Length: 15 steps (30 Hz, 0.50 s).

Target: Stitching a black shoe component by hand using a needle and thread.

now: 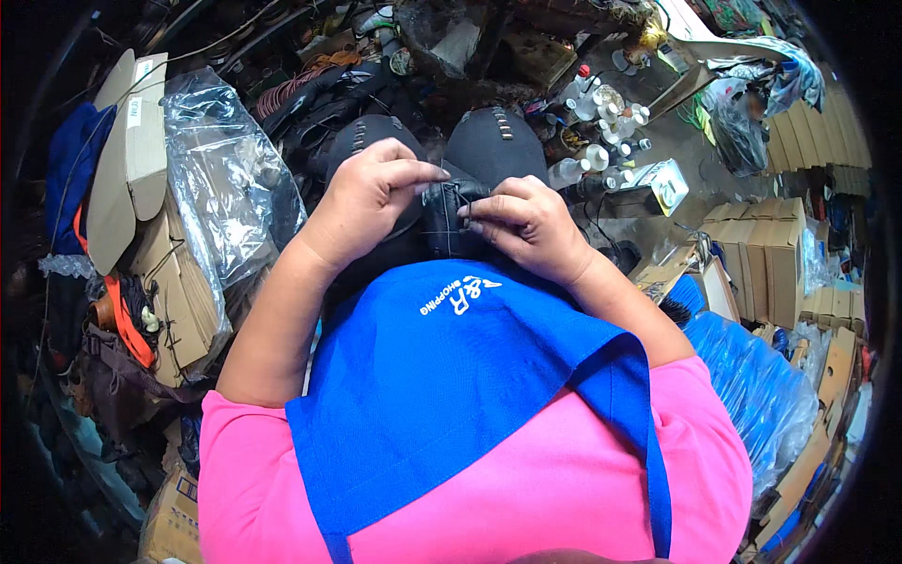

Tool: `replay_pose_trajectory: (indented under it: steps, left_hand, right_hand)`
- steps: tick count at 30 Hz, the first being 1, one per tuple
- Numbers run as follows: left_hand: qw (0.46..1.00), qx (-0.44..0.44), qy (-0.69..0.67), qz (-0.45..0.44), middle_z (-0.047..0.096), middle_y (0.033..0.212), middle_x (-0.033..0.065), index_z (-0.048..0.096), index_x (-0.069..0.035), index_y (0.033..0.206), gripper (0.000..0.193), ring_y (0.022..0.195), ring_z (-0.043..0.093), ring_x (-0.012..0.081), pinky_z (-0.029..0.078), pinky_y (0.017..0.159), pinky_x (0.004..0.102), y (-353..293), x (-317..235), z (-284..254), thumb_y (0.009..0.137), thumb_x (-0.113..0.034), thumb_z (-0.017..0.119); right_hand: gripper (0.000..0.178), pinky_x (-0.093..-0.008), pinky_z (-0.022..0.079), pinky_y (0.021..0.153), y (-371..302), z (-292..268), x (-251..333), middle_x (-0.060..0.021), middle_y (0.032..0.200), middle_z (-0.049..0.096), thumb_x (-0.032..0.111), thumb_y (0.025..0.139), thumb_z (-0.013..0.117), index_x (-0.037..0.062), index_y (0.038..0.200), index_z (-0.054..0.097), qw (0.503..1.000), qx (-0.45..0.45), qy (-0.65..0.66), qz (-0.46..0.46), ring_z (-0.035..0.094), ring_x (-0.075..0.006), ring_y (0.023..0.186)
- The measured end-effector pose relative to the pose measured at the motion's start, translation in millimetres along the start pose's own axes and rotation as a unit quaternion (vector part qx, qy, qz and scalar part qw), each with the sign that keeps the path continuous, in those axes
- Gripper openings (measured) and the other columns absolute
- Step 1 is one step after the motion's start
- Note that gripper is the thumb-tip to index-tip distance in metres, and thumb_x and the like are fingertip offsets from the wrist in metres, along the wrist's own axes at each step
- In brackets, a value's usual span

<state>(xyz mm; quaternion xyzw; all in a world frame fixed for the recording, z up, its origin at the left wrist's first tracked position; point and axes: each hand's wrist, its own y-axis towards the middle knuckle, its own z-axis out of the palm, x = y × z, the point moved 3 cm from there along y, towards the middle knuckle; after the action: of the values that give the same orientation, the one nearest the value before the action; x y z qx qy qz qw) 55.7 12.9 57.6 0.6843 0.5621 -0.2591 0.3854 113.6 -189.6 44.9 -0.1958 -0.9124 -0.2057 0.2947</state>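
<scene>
Over my lap, a black leather-like piece (440,221) lies between my thighs, with a pale thin line running across it. My left hand (371,202) is closed, thumb and forefinger pinched together at the piece's upper left edge. What those fingertips hold is too small to make out. On the other side, my right hand (533,226) pinches the black piece at its right edge, with a small dark strand or fold by the fingertips. Both hands are close together, fingertips a short way apart. A blue apron (423,376) covers my front just below the piece.
Several plastic bottles (601,122) stand beyond my right knee, near a small white box-shaped can (662,183). Clear plastic sheeting (230,169) and cardboard pieces (141,150) lean at left. Cardboard boxes (756,254) and a blue plastic-wrapped bundle (752,385) crowd the right.
</scene>
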Motion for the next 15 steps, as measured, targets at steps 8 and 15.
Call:
replay_pose_trajectory:
  steps: [8, 15]
  left_hand:
    - [0.998, 0.007, 0.059, 0.001, 0.055, 0.074, 0.0072, 0.070, -0.007, 0.086, 0.018, 0.070, 0.057, 0.0216, 0.046, 0.064, 0.0311, 0.9, 1.8, -1.3, 0.070, 0.001, 0.071]
    - [0.997, -0.001, 0.079, 0.017, 0.052, 0.072, 0.0074, 0.070, -0.008, 0.087, 0.019, 0.068, 0.056, 0.0230, 0.045, 0.062, 0.0327, 2.7, 3.8, 1.1, 0.069, 0.000, 0.071]
  right_hand:
    - [0.017, -0.0370, 0.044, 0.068, -1.9, 2.6, -4.1, -0.0056, 0.080, 0.061, 0.020, 0.077, 0.070, 0.0158, 0.093, 0.070, 1.000, 0.005, 0.009, 0.014, 0.059, -0.0261, 0.075]
    - [0.015, -0.0370, 0.045, 0.068, -2.5, 3.6, -6.4, -0.0059, 0.080, 0.061, 0.020, 0.077, 0.070, 0.0157, 0.092, 0.070, 1.000, 0.001, 0.011, 0.017, 0.059, -0.0265, 0.075]
